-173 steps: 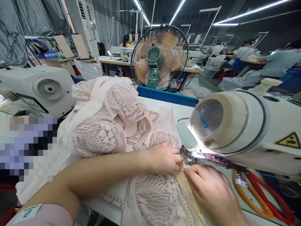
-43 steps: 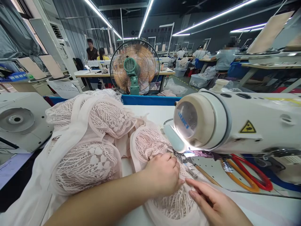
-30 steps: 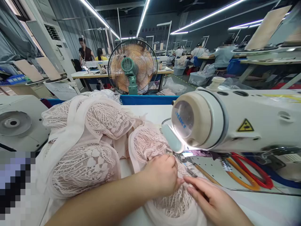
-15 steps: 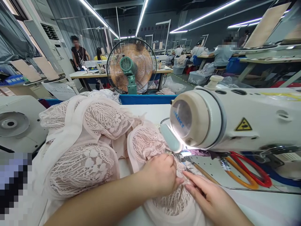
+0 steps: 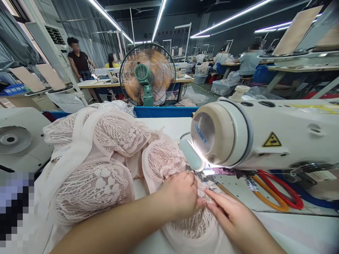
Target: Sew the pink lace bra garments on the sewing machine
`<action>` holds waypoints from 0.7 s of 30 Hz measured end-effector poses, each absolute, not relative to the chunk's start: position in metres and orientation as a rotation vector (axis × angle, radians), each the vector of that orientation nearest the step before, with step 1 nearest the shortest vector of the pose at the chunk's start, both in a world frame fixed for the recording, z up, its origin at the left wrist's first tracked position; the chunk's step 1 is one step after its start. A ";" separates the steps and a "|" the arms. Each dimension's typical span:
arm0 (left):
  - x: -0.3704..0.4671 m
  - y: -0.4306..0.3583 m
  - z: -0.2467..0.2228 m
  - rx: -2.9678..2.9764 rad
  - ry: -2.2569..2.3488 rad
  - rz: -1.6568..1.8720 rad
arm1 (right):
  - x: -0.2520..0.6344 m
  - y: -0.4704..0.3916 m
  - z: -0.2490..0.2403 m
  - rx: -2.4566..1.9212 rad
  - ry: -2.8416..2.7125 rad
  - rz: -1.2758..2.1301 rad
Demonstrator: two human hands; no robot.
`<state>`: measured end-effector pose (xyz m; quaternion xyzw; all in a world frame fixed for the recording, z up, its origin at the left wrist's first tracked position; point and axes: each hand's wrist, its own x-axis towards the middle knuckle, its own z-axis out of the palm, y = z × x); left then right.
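The sewing machine [image 5: 265, 137] bears blue "JUKI" lettering on its round end. A yellow triangular warning sign sits on its side.

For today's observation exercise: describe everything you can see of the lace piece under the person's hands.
The lace piece is pale pink, with openwork leaf-like lace inside a plain rounded border. It lies flat on the white table, its far edge at the lit needle area of the sewing machine. The left hand and right hand press on it. More lace pieces are heaped beside it.

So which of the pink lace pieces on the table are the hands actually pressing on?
The lace piece lying right under the sewing machine head. The left hand and right hand rest on it; the heaped lace pieces sit untouched to its left.
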<state>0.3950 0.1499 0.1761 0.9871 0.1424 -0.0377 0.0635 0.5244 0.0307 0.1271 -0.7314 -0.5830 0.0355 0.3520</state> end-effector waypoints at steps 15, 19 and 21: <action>0.389 0.160 0.181 3.159 0.278 0.030 | 0.539 0.023 0.108 -1.919 -1.664 0.268; 0.388 0.157 0.186 3.206 0.244 -0.050 | 0.540 0.022 0.105 -1.919 -1.692 0.226; 0.388 0.155 0.192 3.177 0.294 -0.166 | 0.541 0.022 0.103 -1.928 -1.697 0.189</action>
